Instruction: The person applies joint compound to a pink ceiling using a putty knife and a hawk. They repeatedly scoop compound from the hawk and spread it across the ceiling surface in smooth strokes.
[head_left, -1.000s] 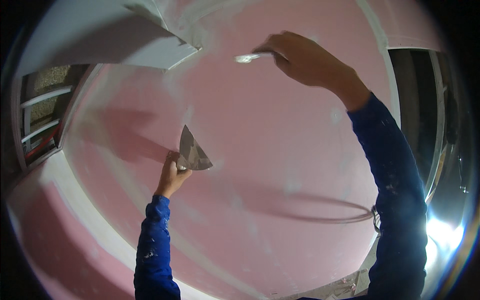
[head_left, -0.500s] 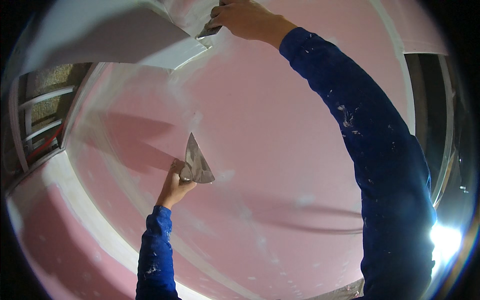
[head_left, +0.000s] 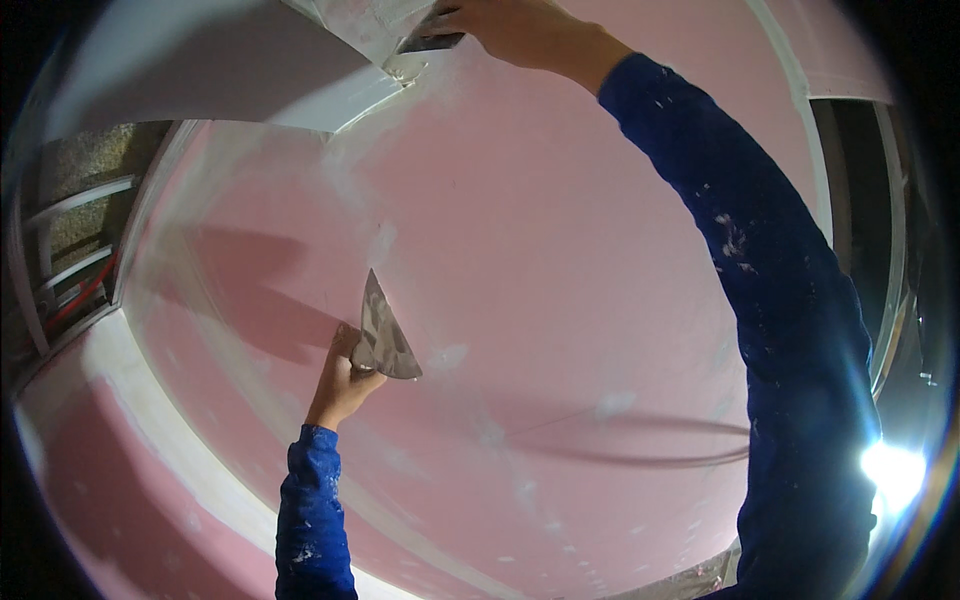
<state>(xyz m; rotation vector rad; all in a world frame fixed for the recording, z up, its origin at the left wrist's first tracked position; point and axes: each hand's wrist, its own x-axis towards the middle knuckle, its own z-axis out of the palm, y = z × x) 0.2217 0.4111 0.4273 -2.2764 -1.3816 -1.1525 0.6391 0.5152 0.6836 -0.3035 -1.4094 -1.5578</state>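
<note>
My left hand (head_left: 342, 390) is closed round the handle of a wide, triangular putty knife (head_left: 387, 338). Its metal blade points up, with greyish smears on its face, and stands in front of the pink plasterboard (head_left: 570, 260). High up, my right hand (head_left: 535, 38) grips a second, dark-bladed filling knife (head_left: 432, 43), partly cut off by the upper edge. That blade lies at the joint beside the corner of a white boxed-out panel (head_left: 230, 75). Wet-looking pale compound (head_left: 408, 72) shows at that corner. The second knife's handle is hidden by my fingers.
Pale filler bands and patches (head_left: 615, 403) mark the pink board. A framed opening with metal studs (head_left: 80, 200) and a red cable (head_left: 85, 295) is on the left. A bright lamp (head_left: 893, 472) shines at the lower right, near a dark opening (head_left: 870, 200).
My right hand has shifted a little to the right, and its knife now lies flatter at the joint. My left hand and its putty knife have moved slightly left and down.
</note>
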